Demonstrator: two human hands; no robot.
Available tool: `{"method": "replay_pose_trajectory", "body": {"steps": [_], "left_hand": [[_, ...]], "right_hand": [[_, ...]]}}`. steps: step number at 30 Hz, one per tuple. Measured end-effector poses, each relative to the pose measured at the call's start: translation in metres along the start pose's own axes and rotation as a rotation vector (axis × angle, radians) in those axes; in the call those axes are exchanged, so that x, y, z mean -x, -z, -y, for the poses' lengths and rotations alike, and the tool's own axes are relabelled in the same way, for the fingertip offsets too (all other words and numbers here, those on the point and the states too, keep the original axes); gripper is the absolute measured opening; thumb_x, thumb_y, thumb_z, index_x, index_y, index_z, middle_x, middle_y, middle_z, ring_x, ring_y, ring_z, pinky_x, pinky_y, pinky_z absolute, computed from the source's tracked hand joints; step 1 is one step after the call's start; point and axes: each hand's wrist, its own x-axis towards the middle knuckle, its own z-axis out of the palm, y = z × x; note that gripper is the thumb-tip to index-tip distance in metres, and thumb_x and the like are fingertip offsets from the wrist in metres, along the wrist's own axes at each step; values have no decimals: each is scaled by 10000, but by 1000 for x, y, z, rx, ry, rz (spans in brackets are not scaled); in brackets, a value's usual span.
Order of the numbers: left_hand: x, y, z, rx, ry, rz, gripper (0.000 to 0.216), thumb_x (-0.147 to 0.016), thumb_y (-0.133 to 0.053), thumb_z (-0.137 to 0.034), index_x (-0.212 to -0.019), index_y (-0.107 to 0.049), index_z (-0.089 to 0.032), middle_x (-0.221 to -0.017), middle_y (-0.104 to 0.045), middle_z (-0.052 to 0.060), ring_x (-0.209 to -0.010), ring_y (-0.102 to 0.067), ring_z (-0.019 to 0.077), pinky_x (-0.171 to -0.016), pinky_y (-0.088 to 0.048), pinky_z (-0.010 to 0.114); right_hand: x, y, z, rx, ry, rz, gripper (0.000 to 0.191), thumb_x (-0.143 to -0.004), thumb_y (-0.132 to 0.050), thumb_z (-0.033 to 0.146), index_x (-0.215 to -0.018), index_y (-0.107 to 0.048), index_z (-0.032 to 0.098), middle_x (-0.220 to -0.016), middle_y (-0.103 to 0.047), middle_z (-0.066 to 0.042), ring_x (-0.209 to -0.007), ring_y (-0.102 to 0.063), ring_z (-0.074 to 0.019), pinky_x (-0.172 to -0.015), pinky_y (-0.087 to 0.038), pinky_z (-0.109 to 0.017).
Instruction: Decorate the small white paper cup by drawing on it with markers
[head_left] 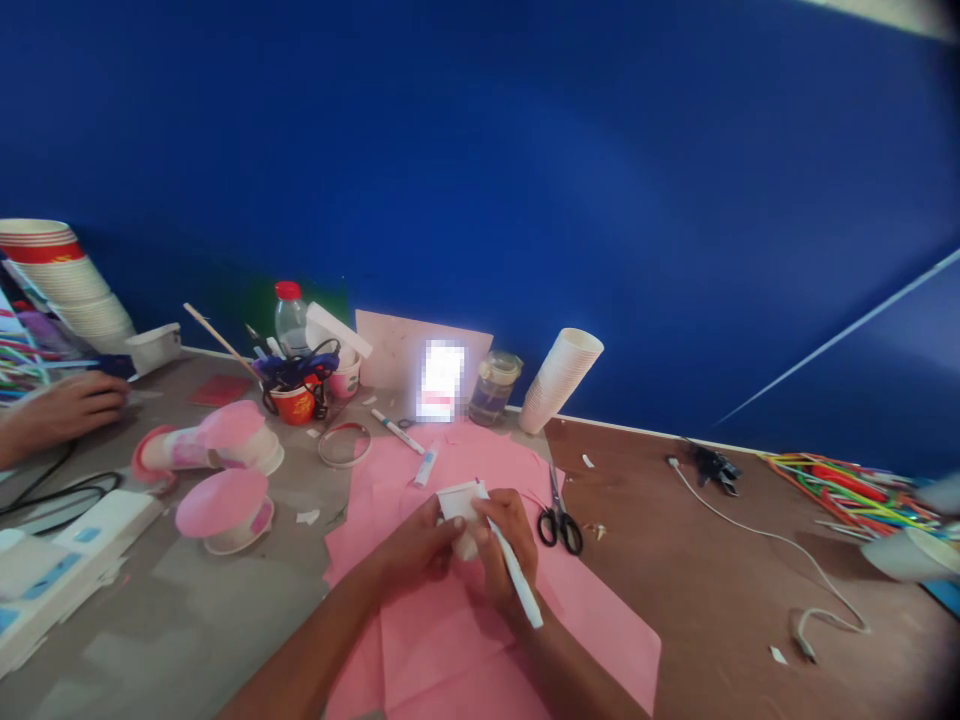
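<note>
At lower centre, a seemingly light, crushable cup (454, 503), best rim-held, is pinched by the left grip (421, 543); a pen (520, 580), by the right grip (517, 525).

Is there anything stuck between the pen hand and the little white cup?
Nothing I can see. The right hand, holding the white pen, is right beside the white cup in the left hand; the pen's tip looks close to the cup's rim. The scissors lie to the right, out of the way.
</note>
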Motion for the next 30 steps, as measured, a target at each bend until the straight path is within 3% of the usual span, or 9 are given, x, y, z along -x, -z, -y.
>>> {"method": "replay_pose_trajectory", "body": {"steps": [3, 6, 11, 20, 30], "left_hand": [[-2, 0, 2, 2, 1, -30, 614, -666, -734, -605, -1018, -464, -182, -543, -470, -89, -381, -327, 44, -389, -211, 197], [-3, 0, 4, 45, 0, -49, 674, -644, -751, -601, -1085, -464, -181, -539, -482, -92, -367, -316, 45, -376, -198, 195], [-3, -1, 4, 75, 4, -41, 615, -663, -747, -580, -1054, -471, -194, -548, -467, -97, -370, -303, 37, -380, -185, 186], [-5, 1, 7, 32, 15, -72, 621, -673, -747, -571, -1057, -452, -182, -547, -442, -103, -384, -337, 44, -383, -209, 191], [-4, 0, 6, -82, -6, -117, 625, -670, -727, -598, -1034, -472, -159, -583, -496, -81, -383, -376, 52, -376, -263, 200]], "right_hand": [[-3, 3, 2, -79, -41, 27, 300, -959, -415, 310, -1119, -652, 219, -875, -588, -70, -770, -575, -191, -612, -478, -325], [-5, 3, 5, -70, -106, -9, 269, -952, -416, 249, -1104, -636, 222, -866, -616, -57, -756, -584, -178, -619, -480, -310], [-10, 3, 12, -18, -51, -2, 218, -888, -489, 157, -1030, -643, 217, -841, -622, -41, -743, -600, -170, -623, -489, -304], [-13, 1, 17, 78, -114, -32, 108, -855, -504, 153, -862, -600, 199, -705, -586, -1, -590, -549, -128, -523, -448, -251], [-11, 1, 13, 102, -98, -22, 101, -847, -499, 164, -853, -592, 203, -706, -584, 4, -589, -549, -130, -523, -435, -251]]}}
